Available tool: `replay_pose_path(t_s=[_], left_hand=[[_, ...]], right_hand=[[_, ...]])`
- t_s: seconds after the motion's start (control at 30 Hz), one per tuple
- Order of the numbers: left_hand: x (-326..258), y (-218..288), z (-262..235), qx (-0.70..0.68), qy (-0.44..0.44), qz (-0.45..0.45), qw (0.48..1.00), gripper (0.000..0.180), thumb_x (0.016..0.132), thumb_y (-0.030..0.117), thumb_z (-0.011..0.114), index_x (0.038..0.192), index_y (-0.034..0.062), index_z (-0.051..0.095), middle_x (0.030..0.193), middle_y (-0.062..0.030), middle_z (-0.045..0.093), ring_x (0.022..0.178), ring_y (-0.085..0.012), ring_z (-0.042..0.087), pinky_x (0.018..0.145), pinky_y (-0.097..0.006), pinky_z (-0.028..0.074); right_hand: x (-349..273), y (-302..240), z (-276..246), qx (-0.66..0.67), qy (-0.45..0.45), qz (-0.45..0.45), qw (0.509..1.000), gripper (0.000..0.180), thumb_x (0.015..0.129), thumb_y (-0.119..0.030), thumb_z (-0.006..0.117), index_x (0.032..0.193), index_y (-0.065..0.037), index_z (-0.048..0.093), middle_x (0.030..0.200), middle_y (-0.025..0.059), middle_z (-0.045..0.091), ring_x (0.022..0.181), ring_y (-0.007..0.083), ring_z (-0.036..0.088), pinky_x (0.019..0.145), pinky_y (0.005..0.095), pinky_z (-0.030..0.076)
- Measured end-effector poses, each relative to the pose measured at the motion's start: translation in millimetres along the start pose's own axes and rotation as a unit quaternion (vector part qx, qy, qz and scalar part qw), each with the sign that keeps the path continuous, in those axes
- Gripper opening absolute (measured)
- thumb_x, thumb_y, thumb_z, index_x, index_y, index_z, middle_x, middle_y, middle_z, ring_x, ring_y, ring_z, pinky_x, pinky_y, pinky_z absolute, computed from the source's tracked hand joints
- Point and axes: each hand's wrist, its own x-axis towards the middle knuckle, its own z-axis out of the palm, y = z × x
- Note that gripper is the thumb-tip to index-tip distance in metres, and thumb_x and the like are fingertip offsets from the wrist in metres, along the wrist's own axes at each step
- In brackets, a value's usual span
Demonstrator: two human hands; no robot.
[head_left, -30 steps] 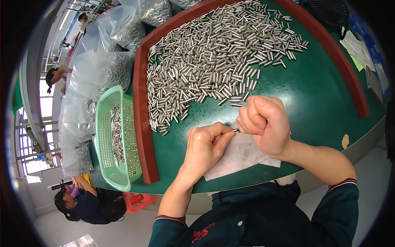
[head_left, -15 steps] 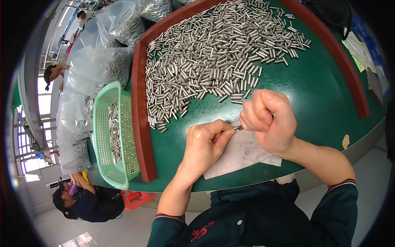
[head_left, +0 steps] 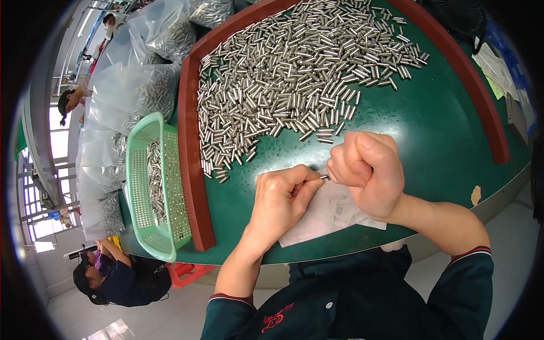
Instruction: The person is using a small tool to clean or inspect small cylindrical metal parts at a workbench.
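Observation:
My left hand [head_left: 279,203] pinches a small shiny metal pin [head_left: 324,177] between thumb and fingertips. Close beside it, my right hand [head_left: 369,173] is curled into a fist with the thumb on top. The pin's right end meets the curled fingers of that fist; what the fist itself holds is hidden. Under both hands lies a whitish, smudged cloth or paper sheet [head_left: 320,218]. Beyond them, a wide heap of similar metal pins [head_left: 283,85] spreads over the green tabletop [head_left: 419,122].
Dark red rails [head_left: 195,198] border the heap. Left of them stands a green mesh basket [head_left: 175,198] with more metal pins inside. Clear plastic bags [head_left: 122,93] of metal parts line the left edge. Papers [head_left: 493,68] lie far right. A person in dark clothes [head_left: 122,280] sits at lower left.
My right fist has moved slightly down and tilted. My left hand stays nearly in place, still pinching the pin.

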Motion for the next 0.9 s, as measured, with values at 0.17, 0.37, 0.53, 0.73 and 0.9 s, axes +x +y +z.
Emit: replay_pose_path(t_s=[0.17, 0.37, 0.53, 0.73, 0.9], left_hand=[[-0.1, 2.2, -1.2, 0.009, -0.008, -0.008, 1.000, 0.005, 0.068, 0.002, 0.063, 0.068, 0.0003, 0.059, 0.051, -0.0104, 0.051, 0.041, -0.0183, 0.048, 0.043, -0.028, 0.038], [0.8, 3.9, 1.0, 0.011, 0.005, 0.001, 1.000, 0.004, 0.068, 0.001, 0.063, 0.069, 0.0003, 0.059, 0.051, -0.0106, 0.051, 0.041, -0.0161, 0.046, 0.043, -0.027, 0.038], [-3.3, -1.4, -1.3, -0.061, 0.021, -0.029, 0.997, 0.005, 0.072, 0.002, 0.063, 0.073, 0.0004, 0.059, 0.051, -0.0009, 0.049, 0.044, -0.0083, 0.042, 0.043, -0.022, 0.035], [4.5, -21.1, -17.1, -0.665, -0.050, -0.145, 0.731, 0.008, 0.085, 0.012, 0.052, 0.081, 0.0070, 0.048, 0.070, 0.0003, 0.042, 0.054, -0.0044, 0.028, 0.045, -0.016, 0.025], [5.5, -29.7, -17.6, -0.703, -0.051, -0.159, 0.692, 0.009, 0.085, 0.014, 0.052, 0.084, 0.0061, 0.049, 0.072, -0.0018, 0.044, 0.055, -0.0042, 0.031, 0.045, -0.016, 0.026]], right_hand=[[-4.4, 2.9, 1.9, -0.010, -0.015, -0.012, 1.000, 0.034, 0.084, -0.017, 0.038, 0.053, -0.006, 0.027, 0.049, -0.0020, 0.026, 0.046, 0.0066, 0.022, 0.043, 0.0233, 0.020], [-1.8, 2.5, 3.2, -0.040, -0.019, -0.029, 0.999, 0.033, 0.083, -0.015, 0.036, 0.053, -0.006, 0.027, 0.050, -0.0022, 0.027, 0.047, 0.0068, 0.023, 0.043, 0.0237, 0.021], [-0.9, -5.5, 2.3, -0.027, -0.009, -0.026, 0.999, 0.038, 0.085, -0.023, 0.034, 0.050, -0.010, 0.025, 0.043, -0.0024, 0.024, 0.042, 0.0080, 0.018, 0.042, 0.0246, 0.018], [-2.6, -1.2, -0.3, 0.003, -0.013, -0.004, 1.000, 0.035, 0.085, -0.013, 0.033, 0.051, -0.008, 0.026, 0.047, -0.0030, 0.025, 0.044, 0.0054, 0.022, 0.042, 0.0221, 0.018], [-1.9, -2.6, 1.0, -0.011, -0.017, 0.005, 1.000, 0.036, 0.086, -0.017, 0.034, 0.051, -0.008, 0.027, 0.047, -0.0026, 0.026, 0.044, 0.0061, 0.023, 0.042, 0.0221, 0.018]])
